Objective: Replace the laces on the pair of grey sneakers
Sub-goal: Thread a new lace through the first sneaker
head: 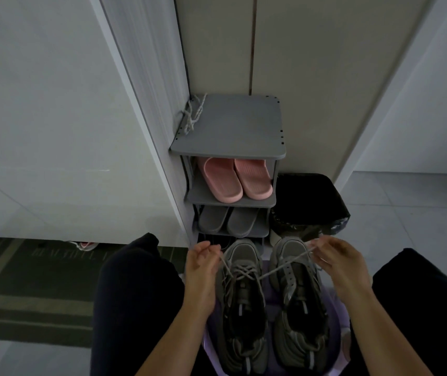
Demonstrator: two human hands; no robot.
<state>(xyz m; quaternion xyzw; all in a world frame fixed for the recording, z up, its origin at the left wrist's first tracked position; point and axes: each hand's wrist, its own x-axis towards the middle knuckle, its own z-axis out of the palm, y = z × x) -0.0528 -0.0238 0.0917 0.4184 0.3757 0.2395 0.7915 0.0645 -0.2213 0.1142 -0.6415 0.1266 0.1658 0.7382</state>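
Both forearms reach in from the lower edge between two knees [135, 289] in dark trousers, and between the knees a pair of grey sneakers stands side by side, toes pointing away, on something pale purple [269, 299]; whether that is a stool or a basin I cannot tell in this dim light. On the left sneaker [240, 316] a light grey lace [276, 271] criss-crosses the front eyelets, and its two ends are drawn out sideways. The left hand [202, 263] pinches one end between curled fingers just beside that shoe's toe. The right hand [338, 260] pinches the other end, so this strand stretches taut across the front of the right sneaker [299, 316].

Just beyond the toes stands a grey shoe rack [254, 147] against the wall. A loose pale lace [192, 115] lies bunched on the left rear corner of its top shelf. Pink slippers [234, 180] sit on the shelf below, grey slippers [227, 221] on the one under that. Right of the rack is a black bin [309, 196] with a dark liner. A dark doormat [40, 275] lies on the floor to the left.
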